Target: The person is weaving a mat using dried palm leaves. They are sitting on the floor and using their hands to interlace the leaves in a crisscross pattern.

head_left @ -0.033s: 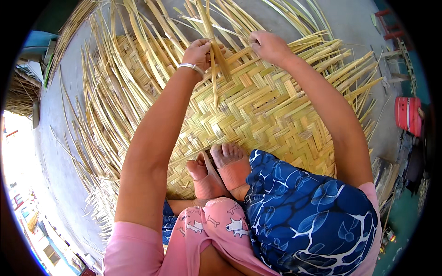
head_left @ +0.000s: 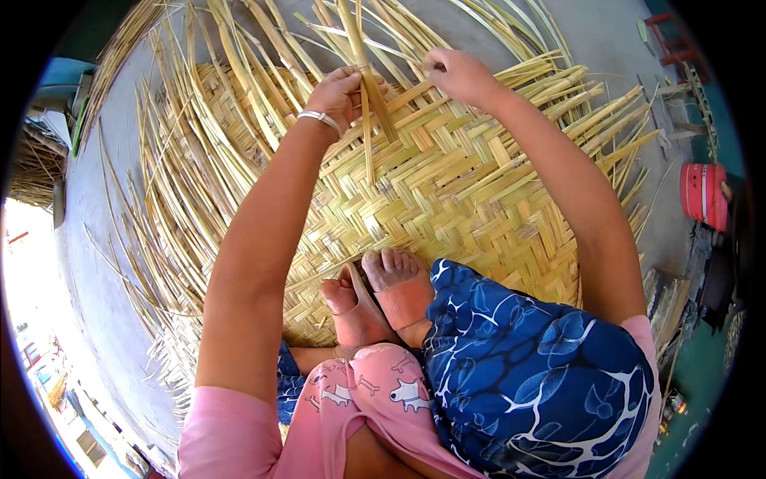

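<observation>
A partly woven mat [head_left: 471,211] of pale yellow-green split reed strips lies on the floor beneath me, with long loose ends fanning out at its far and left sides. Over its far part, my left hand [head_left: 337,97] is closed on a few upright strips [head_left: 373,104], pinched between thumb and fingers. To the right, my right hand [head_left: 463,78] hovers above the mat's far edge, its fingers curled together. Whatever those right fingers hold, if anything, is hidden. My feet in orange sandals [head_left: 403,302] rest on the near part of the weave.
Grey floor [head_left: 96,207] surrounds the mat. Further loose reeds [head_left: 132,44] lie at the far left. On the right stand a red-pink container [head_left: 704,196] and a wooden block [head_left: 667,299]. Blue patterned cloth [head_left: 542,359] covers my right knee.
Both hands sit slightly farther left in the picture, the right a little higher too. The whole scene has shifted slightly; the left hand keeps its hold on the strips.
</observation>
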Demonstrator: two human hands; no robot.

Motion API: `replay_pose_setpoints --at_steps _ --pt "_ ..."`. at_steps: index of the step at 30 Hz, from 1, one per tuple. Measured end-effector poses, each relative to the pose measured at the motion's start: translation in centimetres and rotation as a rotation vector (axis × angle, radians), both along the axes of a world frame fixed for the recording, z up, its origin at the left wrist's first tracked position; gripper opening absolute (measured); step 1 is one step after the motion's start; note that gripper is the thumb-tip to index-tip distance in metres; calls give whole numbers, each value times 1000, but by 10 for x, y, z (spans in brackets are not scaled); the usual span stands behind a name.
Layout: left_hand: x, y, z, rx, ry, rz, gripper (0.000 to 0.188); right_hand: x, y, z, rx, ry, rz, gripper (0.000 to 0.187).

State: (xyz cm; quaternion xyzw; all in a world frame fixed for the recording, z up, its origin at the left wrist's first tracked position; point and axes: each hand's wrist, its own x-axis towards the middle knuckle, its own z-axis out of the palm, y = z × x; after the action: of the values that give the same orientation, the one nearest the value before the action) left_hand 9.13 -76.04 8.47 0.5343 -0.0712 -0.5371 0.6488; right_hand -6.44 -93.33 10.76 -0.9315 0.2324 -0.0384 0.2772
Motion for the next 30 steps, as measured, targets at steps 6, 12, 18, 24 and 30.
replay_pose_setpoints --at_steps 6,12,18,24,30 --pt "6 -3 28 -12 -177 -390 32 34 17 20 503 -188 41 27" --pt "2 -8 39 9 -285 -482 35 37 2 22 866 -177 113 26" --pt "1 -19 36 22 -323 -512 35 37 -3 14 953 -272 133 20" --pt "5 -15 19 93 -333 -136 32 19 -38 16 1186 -656 -353 17" --pt "18 -2 -23 379 -984 366 29 -26 -126 18 1217 -1018 -680 20"
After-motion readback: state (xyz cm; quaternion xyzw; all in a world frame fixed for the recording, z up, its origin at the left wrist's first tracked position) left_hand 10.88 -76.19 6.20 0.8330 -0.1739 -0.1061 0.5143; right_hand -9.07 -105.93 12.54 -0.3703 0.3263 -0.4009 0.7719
